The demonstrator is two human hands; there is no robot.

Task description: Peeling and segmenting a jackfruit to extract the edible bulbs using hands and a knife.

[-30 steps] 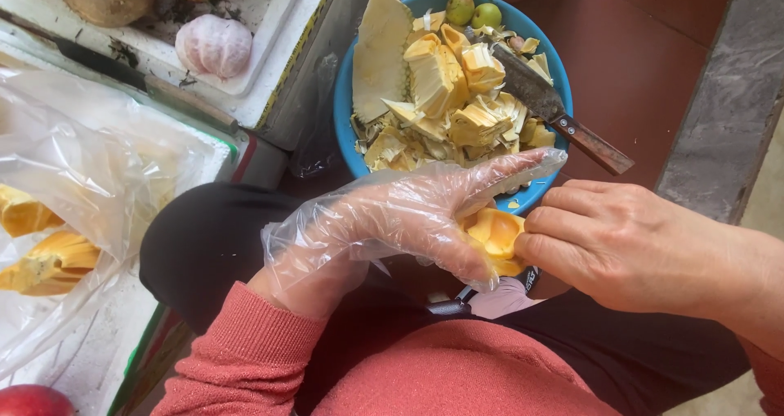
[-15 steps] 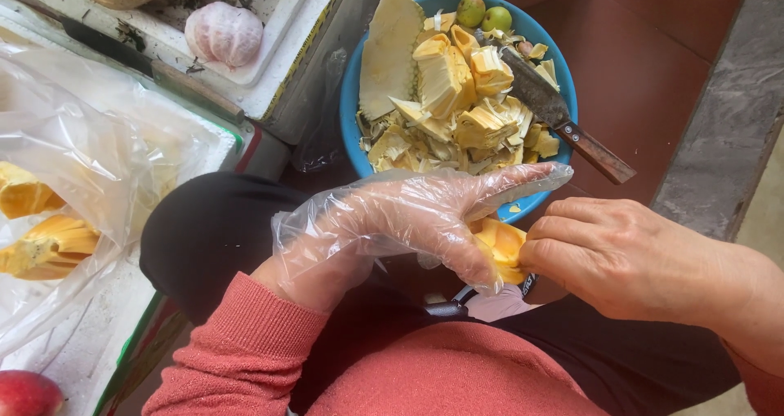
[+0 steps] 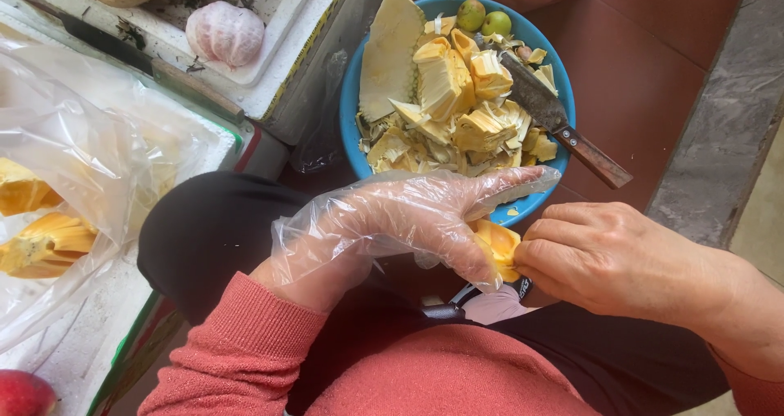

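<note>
My left hand (image 3: pixel 392 220), in a clear plastic glove, holds a yellow jackfruit pod (image 3: pixel 498 244) over my lap. My bare right hand (image 3: pixel 608 257) grips the same pod from the right, fingertips pressed into its flesh. Just beyond both hands stands a blue bowl (image 3: pixel 353 106) heaped with pale yellow jackfruit scraps (image 3: pixel 449 106). A knife with a wooden handle (image 3: pixel 563 126) lies across the bowl's right rim, blade on the scraps. Two small green fruits (image 3: pixel 483 17) rest at the bowl's far edge.
At left, a clear plastic bag (image 3: pixel 90 163) holds yellow jackfruit pods (image 3: pixel 41 236). A white foam tray (image 3: pixel 269 48) carries a peeled pinkish citrus fruit (image 3: pixel 224 34) and a long knife (image 3: pixel 147 65). A red fruit (image 3: pixel 24 393) shows bottom left. Red floor tiles (image 3: pixel 653 32) lie right.
Both hands kept their hold on the pod and shifted slightly downward in view; the camera moved a little.
</note>
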